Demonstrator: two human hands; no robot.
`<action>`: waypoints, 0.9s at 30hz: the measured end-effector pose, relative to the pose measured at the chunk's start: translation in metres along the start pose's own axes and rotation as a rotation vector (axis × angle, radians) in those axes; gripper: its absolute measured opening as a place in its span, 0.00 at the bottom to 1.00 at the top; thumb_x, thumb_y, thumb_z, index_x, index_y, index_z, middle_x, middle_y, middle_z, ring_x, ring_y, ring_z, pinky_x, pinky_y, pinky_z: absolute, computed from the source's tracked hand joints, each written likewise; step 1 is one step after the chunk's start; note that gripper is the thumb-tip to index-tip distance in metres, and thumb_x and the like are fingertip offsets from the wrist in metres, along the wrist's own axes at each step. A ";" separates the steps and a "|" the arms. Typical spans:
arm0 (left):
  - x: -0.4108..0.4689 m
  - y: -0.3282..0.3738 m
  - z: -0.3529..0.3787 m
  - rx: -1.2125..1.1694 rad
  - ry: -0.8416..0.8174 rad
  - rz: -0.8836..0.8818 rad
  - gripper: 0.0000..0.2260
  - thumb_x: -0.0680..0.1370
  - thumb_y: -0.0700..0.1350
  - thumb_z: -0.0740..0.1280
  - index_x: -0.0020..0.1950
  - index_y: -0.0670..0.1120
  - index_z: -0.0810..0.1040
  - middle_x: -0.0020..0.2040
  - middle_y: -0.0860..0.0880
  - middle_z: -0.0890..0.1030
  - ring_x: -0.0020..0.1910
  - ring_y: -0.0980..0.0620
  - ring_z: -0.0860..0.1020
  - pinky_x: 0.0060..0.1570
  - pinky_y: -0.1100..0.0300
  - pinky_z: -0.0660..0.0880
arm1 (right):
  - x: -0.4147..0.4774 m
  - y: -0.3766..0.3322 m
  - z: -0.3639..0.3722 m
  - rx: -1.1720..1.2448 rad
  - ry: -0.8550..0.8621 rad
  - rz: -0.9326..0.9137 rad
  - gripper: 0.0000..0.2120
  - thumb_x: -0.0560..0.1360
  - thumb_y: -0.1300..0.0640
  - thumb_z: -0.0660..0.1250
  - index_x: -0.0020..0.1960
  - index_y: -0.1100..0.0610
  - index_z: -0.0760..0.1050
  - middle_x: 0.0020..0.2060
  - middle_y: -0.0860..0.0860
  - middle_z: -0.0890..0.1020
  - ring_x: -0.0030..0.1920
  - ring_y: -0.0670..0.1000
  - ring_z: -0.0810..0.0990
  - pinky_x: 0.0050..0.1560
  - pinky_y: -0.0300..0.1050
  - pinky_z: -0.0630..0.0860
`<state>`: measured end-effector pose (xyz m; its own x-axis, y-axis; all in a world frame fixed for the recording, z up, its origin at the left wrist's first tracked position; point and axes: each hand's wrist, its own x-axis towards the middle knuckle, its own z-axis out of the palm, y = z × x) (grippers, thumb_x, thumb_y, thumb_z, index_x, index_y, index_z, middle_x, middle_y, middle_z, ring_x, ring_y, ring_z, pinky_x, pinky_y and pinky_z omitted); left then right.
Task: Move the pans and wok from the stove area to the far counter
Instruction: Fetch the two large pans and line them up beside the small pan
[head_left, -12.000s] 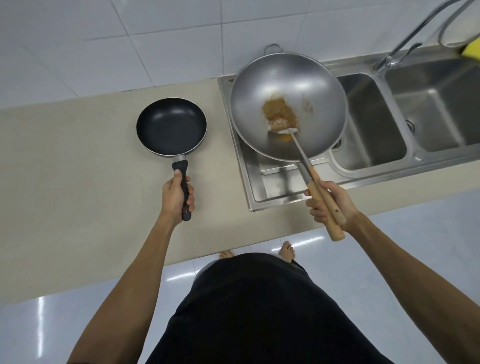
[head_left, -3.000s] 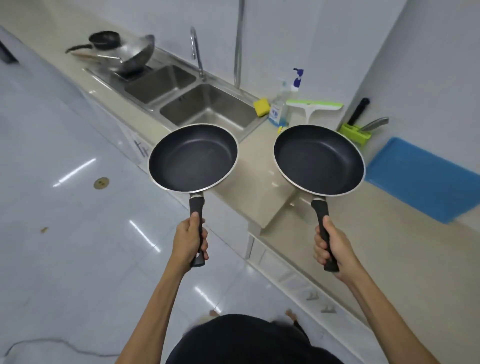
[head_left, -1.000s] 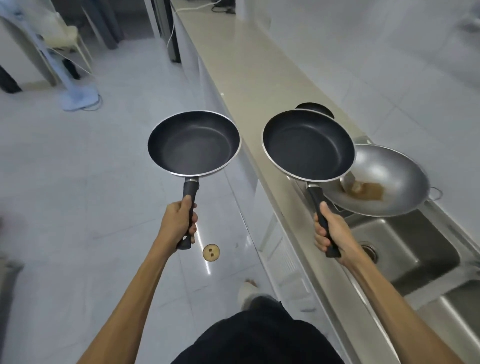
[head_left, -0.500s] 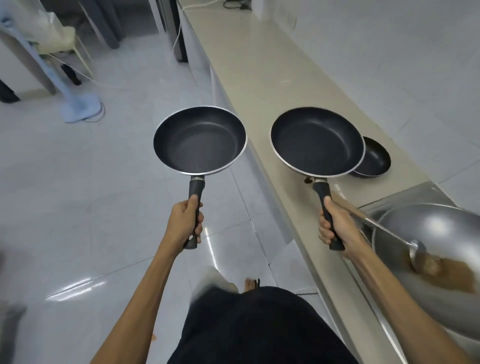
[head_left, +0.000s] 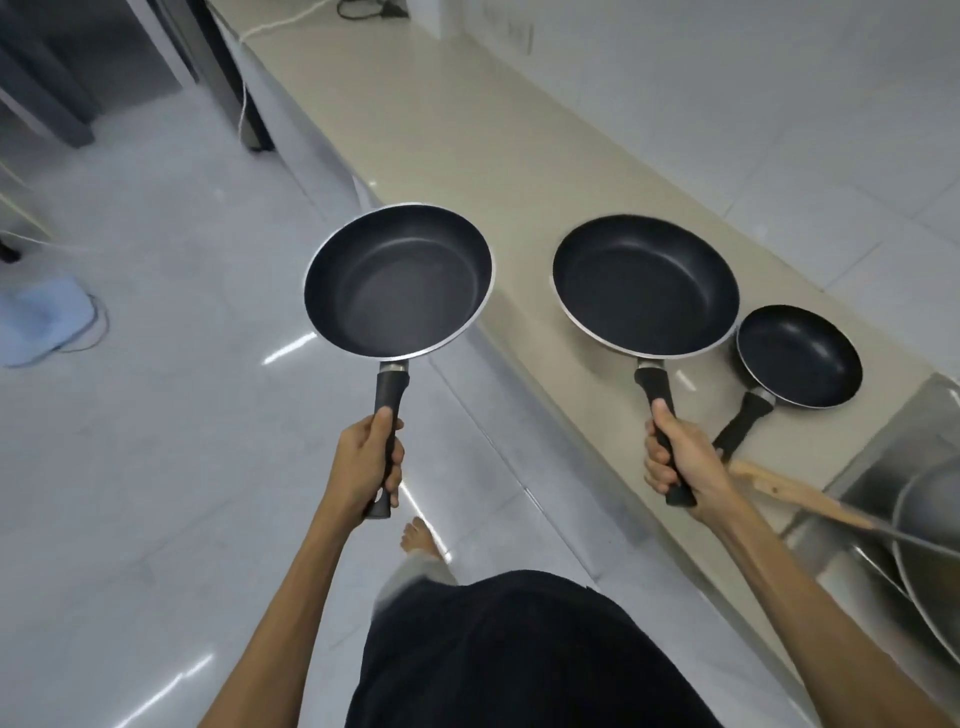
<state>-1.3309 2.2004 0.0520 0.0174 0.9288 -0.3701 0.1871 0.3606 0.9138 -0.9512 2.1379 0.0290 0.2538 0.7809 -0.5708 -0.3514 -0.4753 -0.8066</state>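
Note:
My left hand (head_left: 366, 465) grips the black handle of a black frying pan (head_left: 397, 280), held level over the floor just off the counter's edge. My right hand (head_left: 675, 462) grips the handle of a wider black frying pan (head_left: 647, 286), held above the beige counter (head_left: 467, 119). A small black pan (head_left: 797, 356) rests on the counter to the right of it. At the right edge, part of the steel wok (head_left: 930, 540) shows, with a wooden-handled spatula (head_left: 795, 493) sticking out of it.
The long beige counter runs away from me toward a wall socket and a white cable (head_left: 291, 23) at its far end. Glossy tiled floor (head_left: 156, 415) lies to the left, with a fan base (head_left: 39, 322). My bare foot (head_left: 418, 538) is below.
The view has swung along the counter: the small pan now sits fully in sight right of my right-hand pan, and the wok has slid to the right edge. Both hands still hold their pans.

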 end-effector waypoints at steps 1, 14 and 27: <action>0.020 0.006 -0.013 0.016 -0.032 0.002 0.19 0.85 0.55 0.58 0.54 0.40 0.76 0.27 0.50 0.74 0.19 0.52 0.69 0.18 0.59 0.72 | 0.008 -0.001 0.017 0.022 0.021 -0.001 0.22 0.71 0.35 0.70 0.40 0.54 0.71 0.24 0.49 0.66 0.17 0.47 0.63 0.19 0.37 0.62; 0.251 0.093 -0.097 0.189 -0.341 0.027 0.19 0.85 0.54 0.57 0.54 0.37 0.75 0.25 0.50 0.73 0.18 0.53 0.69 0.18 0.60 0.71 | 0.052 0.001 0.174 0.201 0.250 -0.026 0.24 0.71 0.33 0.72 0.36 0.53 0.71 0.25 0.51 0.66 0.20 0.50 0.64 0.21 0.40 0.64; 0.385 0.133 0.013 0.302 -0.676 0.070 0.19 0.85 0.54 0.58 0.53 0.37 0.74 0.26 0.49 0.72 0.17 0.52 0.68 0.17 0.60 0.70 | 0.102 0.006 0.182 0.308 0.498 0.034 0.25 0.74 0.34 0.68 0.31 0.52 0.70 0.25 0.52 0.68 0.20 0.51 0.66 0.21 0.42 0.67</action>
<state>-1.2869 2.6047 0.0287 0.6215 0.6584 -0.4246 0.4239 0.1731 0.8890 -1.0909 2.2884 -0.0057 0.6047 0.4470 -0.6592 -0.5937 -0.2987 -0.7472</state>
